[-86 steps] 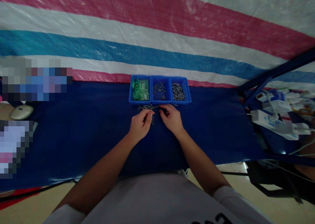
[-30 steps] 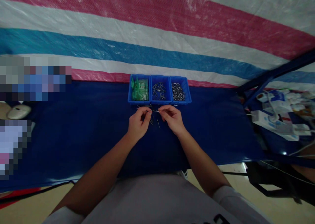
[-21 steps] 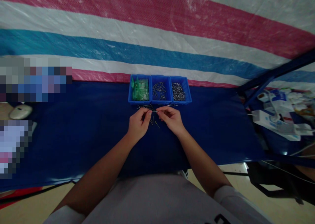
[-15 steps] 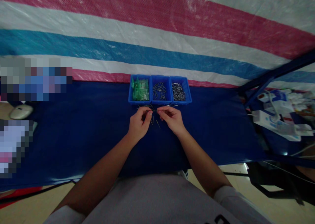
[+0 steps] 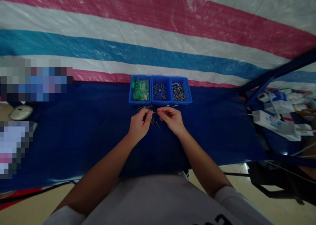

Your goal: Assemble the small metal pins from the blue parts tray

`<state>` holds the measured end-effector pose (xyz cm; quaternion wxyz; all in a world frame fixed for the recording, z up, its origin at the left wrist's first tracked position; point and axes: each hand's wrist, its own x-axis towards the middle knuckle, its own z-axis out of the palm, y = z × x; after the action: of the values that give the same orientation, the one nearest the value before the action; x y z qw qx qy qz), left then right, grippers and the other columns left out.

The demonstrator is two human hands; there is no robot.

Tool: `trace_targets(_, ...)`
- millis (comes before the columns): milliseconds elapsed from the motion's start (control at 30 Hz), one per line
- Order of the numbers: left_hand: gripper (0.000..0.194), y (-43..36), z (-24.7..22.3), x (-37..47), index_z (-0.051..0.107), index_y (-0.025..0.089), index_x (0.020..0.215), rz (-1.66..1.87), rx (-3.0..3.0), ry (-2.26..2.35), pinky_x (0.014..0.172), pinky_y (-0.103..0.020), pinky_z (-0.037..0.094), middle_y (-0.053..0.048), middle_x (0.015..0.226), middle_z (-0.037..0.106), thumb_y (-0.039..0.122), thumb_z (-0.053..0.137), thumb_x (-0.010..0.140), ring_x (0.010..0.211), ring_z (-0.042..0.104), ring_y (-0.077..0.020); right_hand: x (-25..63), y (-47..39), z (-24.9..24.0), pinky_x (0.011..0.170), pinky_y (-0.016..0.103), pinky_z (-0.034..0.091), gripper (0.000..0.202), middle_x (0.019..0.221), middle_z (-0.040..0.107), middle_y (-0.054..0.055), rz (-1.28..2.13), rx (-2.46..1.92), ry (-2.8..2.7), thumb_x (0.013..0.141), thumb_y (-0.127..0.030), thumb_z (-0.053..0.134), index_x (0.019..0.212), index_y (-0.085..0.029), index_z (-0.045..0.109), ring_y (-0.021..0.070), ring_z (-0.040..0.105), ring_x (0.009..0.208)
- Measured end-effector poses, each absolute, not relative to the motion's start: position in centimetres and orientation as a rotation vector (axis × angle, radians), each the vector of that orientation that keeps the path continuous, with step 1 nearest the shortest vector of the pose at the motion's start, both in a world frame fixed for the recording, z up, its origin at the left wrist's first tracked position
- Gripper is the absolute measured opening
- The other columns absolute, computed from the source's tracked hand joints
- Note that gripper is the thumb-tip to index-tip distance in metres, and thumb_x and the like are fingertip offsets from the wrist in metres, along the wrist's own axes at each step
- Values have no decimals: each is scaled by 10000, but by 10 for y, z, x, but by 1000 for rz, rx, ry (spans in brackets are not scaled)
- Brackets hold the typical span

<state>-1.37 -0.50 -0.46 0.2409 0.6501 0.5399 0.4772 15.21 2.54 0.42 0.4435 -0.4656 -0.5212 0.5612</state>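
My left hand (image 5: 140, 123) and my right hand (image 5: 173, 120) face each other, each pinching an end of a thin metal rod (image 5: 155, 112). Just beyond them three blue bins stand side by side. The left bin (image 5: 140, 103) holds green and clear pieces, the middle bin (image 5: 161, 102) metal pins, and the right bin (image 5: 182, 103) many short metal parts. Several thin pins (image 5: 158, 124) lie on the blue surface between and below my hands, and more lie along the front of the bins. My fingertips partly hide the rod.
The blue tabletop (image 5: 86, 129) spreads to both sides. At the left are a mouse (image 5: 21, 112) and a blurred-out device. A white power strip (image 5: 276, 126), cables and packages lie at the right beyond a dark blue frame bar (image 5: 261, 90). Striped sheeting hangs behind.
Both hands keep their pinch on the rod in nearly the same place. The rod between them looks slightly more tilted, its right end a little higher.
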Motion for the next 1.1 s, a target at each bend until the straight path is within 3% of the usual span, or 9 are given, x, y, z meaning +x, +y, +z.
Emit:
trace_targets(300,167,-6,-4,-12,609,188,1021,1342,1753,1471,512,-179,416,47,659,611,315,561,923,505,528,-67,152,26,4,528,233,432,238,638,652,-12,1365,-1123,-1273,717,-397,786,867,-215,752,90,545,540)
trace_targets(1100,180,-5,-3,-13,597,187,905,1274,1760,1491,569,-214,439,45,622,594,326,495,958,537,572,-92,151,24,5,542,238,463,287,683,678,3,1368,-1145,-1300,713,-440,782,880,-210,747,98,569,561)
